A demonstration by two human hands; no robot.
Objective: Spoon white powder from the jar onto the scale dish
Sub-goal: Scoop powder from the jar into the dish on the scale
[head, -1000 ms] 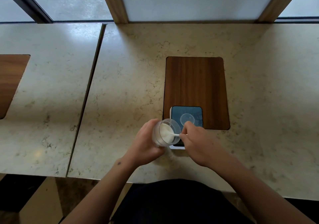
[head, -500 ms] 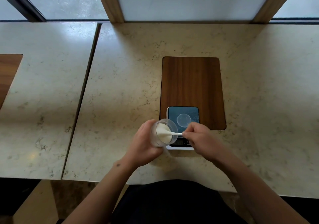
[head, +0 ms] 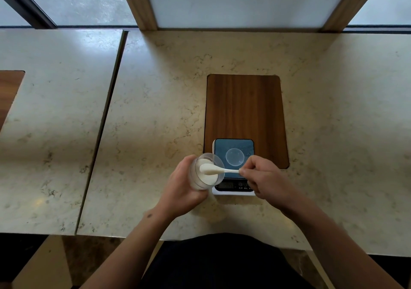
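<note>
Your left hand grips the clear plastic jar, tilted toward the small clear round dish; your right hand pinches the loaded white spoon for transfer.

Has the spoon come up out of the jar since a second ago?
Yes. Against the jar rim, the spoon bowl has risen from down in the powder to the mouth, heaped, held by the right hand.

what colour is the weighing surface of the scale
Dark blue-grey, on a white body; the scale shows best in the head view.
</note>
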